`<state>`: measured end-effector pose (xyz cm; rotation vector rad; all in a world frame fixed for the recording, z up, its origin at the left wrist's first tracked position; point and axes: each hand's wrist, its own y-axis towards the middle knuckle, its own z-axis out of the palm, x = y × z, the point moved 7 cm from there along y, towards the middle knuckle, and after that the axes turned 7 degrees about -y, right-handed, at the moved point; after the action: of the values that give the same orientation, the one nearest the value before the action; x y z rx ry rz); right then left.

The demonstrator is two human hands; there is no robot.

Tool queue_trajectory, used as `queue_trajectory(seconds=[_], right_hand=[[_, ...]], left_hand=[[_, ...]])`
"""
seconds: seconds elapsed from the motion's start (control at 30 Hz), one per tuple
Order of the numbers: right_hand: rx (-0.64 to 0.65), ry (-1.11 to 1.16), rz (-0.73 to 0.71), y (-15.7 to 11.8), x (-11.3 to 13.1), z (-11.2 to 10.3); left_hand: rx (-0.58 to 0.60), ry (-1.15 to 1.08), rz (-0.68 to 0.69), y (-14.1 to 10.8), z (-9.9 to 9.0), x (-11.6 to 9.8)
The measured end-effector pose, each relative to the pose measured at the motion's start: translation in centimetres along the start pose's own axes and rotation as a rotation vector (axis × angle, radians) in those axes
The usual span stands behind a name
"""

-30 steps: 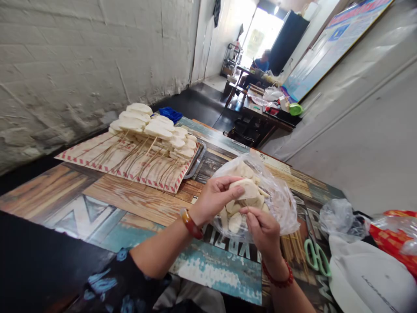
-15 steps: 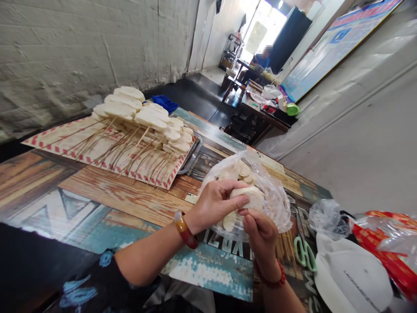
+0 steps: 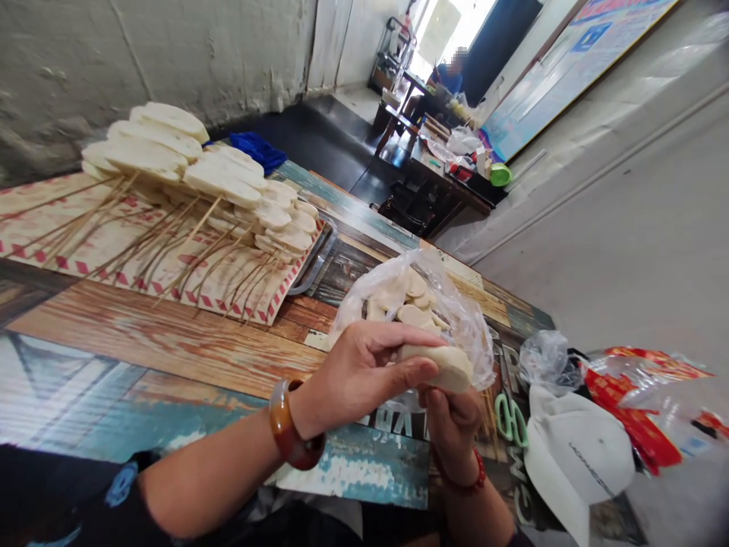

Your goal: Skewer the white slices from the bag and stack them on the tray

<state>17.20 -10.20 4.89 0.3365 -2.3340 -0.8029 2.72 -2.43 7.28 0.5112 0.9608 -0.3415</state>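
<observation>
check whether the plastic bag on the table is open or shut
Open: the plastic bag's mouth is spread wide, with its clear film around the pale slices, which show uncovered inside.

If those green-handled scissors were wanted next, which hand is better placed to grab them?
Probably the right hand: the green-handled scissors lie just to its right. The left hand is farther off and grips a pale slice. Whether the right hand holds anything is hidden.

Blown-out daylight from the far opening [image 3: 471, 24], pale sheen on the dark floor [image 3: 322, 140], stretched, soft edges
</observation>
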Motion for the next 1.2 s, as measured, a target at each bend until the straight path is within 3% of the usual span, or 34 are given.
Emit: queue_trajectory(seconds=[0.17,0.77,0.97,1.07,1.2], right_hand=[[0.002,-0.035,0.034,-0.2,-0.3,0.0],[0.018,-0.089,0.009,0.6,0.9,-0.2],[0.066,-0.015,0.012,1.7,1.1,0.7],[0.110,0.074,0.013,2.2,1.1,1.7],[0.189,0.182,0.044,2.5,0.5,3.0]], left_hand=[[0.005,-0.029,-0.030,0.1,0.1,0.2],[-0.017,0.179,0.073,0.1,-0.3,-0.2],[-0.058,0.103,-0.008,0.3,-1.0,1.0],[-0.114,0.063,-0.059,0.7,-1.8,1.8],[-0.320,-0.020,-0.100,1.1,-3.9,2.5]])
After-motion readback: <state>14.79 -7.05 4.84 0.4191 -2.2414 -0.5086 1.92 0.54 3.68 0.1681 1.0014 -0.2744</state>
